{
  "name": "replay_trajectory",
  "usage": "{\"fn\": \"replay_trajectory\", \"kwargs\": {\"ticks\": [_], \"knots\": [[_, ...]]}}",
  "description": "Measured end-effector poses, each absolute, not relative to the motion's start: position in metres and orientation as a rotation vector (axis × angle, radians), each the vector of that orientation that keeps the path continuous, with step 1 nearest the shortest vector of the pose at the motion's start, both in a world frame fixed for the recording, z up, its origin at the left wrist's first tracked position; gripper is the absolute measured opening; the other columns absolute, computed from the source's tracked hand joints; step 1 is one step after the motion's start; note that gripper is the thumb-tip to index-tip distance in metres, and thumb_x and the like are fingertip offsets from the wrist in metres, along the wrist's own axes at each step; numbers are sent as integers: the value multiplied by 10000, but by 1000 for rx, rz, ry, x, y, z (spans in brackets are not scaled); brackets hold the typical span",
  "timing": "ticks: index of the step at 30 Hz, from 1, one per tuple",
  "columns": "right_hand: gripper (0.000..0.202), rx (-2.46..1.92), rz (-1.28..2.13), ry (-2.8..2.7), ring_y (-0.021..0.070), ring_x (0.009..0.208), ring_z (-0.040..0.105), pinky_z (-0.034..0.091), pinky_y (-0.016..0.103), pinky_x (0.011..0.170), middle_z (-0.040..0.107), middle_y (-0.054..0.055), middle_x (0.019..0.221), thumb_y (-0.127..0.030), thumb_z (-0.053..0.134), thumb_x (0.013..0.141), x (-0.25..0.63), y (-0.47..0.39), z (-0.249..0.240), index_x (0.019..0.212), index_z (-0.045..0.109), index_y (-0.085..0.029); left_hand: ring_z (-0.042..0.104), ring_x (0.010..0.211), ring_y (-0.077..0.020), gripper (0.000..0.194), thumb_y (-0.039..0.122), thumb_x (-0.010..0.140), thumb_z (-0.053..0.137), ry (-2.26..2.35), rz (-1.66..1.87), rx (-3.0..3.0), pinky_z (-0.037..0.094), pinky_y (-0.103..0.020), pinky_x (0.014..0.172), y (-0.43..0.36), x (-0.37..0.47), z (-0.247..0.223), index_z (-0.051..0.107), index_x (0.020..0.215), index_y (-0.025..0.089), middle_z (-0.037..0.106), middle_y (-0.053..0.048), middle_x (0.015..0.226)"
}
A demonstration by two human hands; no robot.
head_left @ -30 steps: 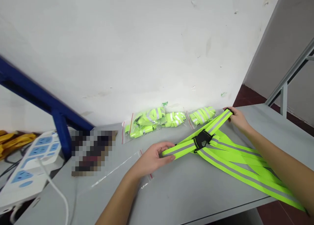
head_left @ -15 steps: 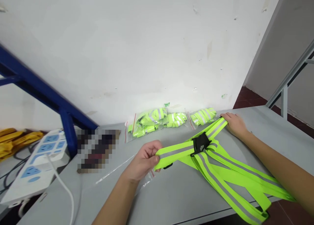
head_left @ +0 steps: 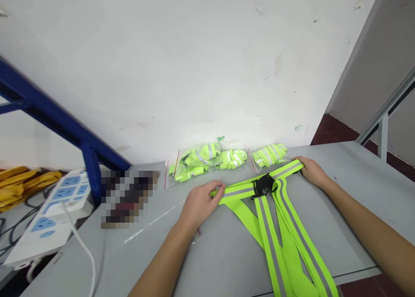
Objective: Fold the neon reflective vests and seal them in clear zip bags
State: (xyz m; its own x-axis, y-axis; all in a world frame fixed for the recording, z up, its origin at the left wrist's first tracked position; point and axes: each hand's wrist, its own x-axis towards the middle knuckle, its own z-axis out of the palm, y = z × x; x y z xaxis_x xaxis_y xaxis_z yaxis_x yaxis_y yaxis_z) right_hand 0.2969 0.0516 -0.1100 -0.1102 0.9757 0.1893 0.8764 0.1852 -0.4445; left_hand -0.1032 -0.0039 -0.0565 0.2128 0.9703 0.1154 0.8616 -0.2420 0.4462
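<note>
A neon yellow-green reflective vest point(head_left: 268, 228) made of elastic straps with grey stripes stretches between my hands over the grey table. Its black centre piece point(head_left: 264, 186) sits midway, and the long straps run down past the table's front edge. My left hand point(head_left: 202, 202) is closed on the left strap end, fingers curled over it. On the other side, my right hand point(head_left: 309, 170) pinches the right strap end, its fingertips partly hidden behind the band. A clear plastic bag point(head_left: 158, 217) lies flat beneath and left of my left forearm.
Several packed vests in clear bags point(head_left: 201, 155) lie along the wall, one bag point(head_left: 269, 154) apart on the right. At the left are a white power strip point(head_left: 53, 212), a blue metal frame point(head_left: 92, 171), yellow items point(head_left: 26, 186) and a blurred-out flat item point(head_left: 129, 199).
The vest's long straps have swung from the lower right to hang nearly straight toward me. My left hand has risen slightly and turned, back upward; the strap between my hands lies more level.
</note>
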Motion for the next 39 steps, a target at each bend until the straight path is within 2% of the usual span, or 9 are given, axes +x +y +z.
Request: {"fn": "replay_trajectory", "kwargs": {"ticks": [6,15,20,24,28,32,35,37,39], "knots": [[475,-1912,206,-1922,253,884,660,472,342,784,723,64,1020,-85,426,741,300,51,-109,1144,623,-240,601,996,-267,423,522,888,445,1616,436,2348,320,-414,992,3,-111,-65,646,1108,221,687,-77,1067],[291,-1922,269,-1881,223,734,622,406,289,639,704,54,829,-203,357,830,303,50,-104,934,628,-220,494,1091,-293,397,456,903,461,1760,452,2428,379,-457,930,8,-109,-83,574,1208,227,552,-100,1152],[236,-1898,260,-1915,218,779,599,354,319,748,683,28,826,-334,408,856,288,45,-101,880,618,-230,429,1168,-314,363,400,906,469,1900,525,2474,374,-475,970,9,-103,-87,572,1203,218,529,-107,1240],[386,-1942,191,-1925,261,882,568,320,342,774,652,44,850,-575,546,762,272,40,-103,869,618,-211,415,1204,-326,370,371,897,473,1934,498,2484,383,-503,977,9,-102,-88,554,1226,223,529,-106,1273],[413,-1998,220,-1935,259,884,555,304,359,788,620,48,834,-580,469,819,265,39,-105,849,633,-202,399,1237,-349,384,265,888,471,1989,564,2559,331,-561,1021,1,-91,-77,531,1263,209,479,-131,1344],[365,-1987,189,-1989,245,894,546,286,374,827,605,47,846,-488,403,885,262,39,-104,910,644,-214,374,1283,-301,378,199,918,408,1494,664,2792,279,-525,1082,-28,-46,-60,512,1281,208,450,-121,1388],[362,-2009,155,-1993,238,890,543,279,372,829,595,53,838,-434,365,912,260,39,-104,875,642,-205,338,1322,-285,459,422,922,466,905,497,2828,312,-473,1075,-53,-5,-59,447,1342,237,410,-100,1443],[370,-2036,124,-1976,233,871,544,277,374,824,591,58,837,-413,346,923,260,40,-104,847,636,-195,372,1293,-289,476,550,875,505,685,415,2812,292,-492,1073,-62,14,-64,530,1236,241,466,-91,1395],[380,-2062,90,-1955,224,837,542,275,376,818,588,59,835,-402,332,932,260,40,-104,821,625,-187,449,1200,-248,317,491,896,512,630,367,2771,299,-456,1053,-64,24,-72,607,1062,238,541,-56,1295]]}}
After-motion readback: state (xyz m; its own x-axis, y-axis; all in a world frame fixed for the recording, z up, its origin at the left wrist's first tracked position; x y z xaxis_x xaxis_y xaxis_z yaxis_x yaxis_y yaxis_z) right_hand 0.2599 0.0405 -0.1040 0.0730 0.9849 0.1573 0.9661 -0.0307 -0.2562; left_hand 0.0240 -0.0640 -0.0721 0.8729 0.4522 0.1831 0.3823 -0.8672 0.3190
